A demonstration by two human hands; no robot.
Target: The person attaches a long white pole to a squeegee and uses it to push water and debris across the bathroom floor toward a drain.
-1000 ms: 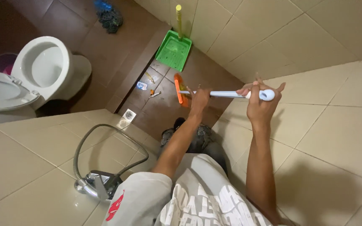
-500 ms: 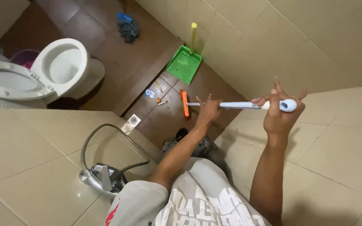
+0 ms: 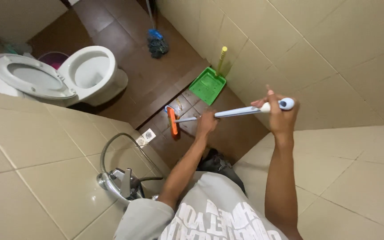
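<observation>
I hold a broom with a pale blue handle [image 3: 236, 112] and an orange head [image 3: 172, 121]. My left hand [image 3: 207, 123] grips the handle low down. My right hand [image 3: 281, 116] grips it near the rounded top end. The orange head rests on the brown floor tiles beside small scraps of litter [image 3: 170, 108]. A green dustpan [image 3: 208, 85] with a yellow handle leans against the wall just beyond the head.
A white toilet [image 3: 92, 73] with its lid up stands at the left. A dark mop head [image 3: 157, 44] lies at the back. A floor drain [image 3: 148, 135] sits by the step. A chrome tap with a grey hose [image 3: 122, 181] juts from the left tiled wall.
The broom head has swung left across the floor, over to the litter by the step. My view has shifted, so the toilet and dustpan now sit further right.
</observation>
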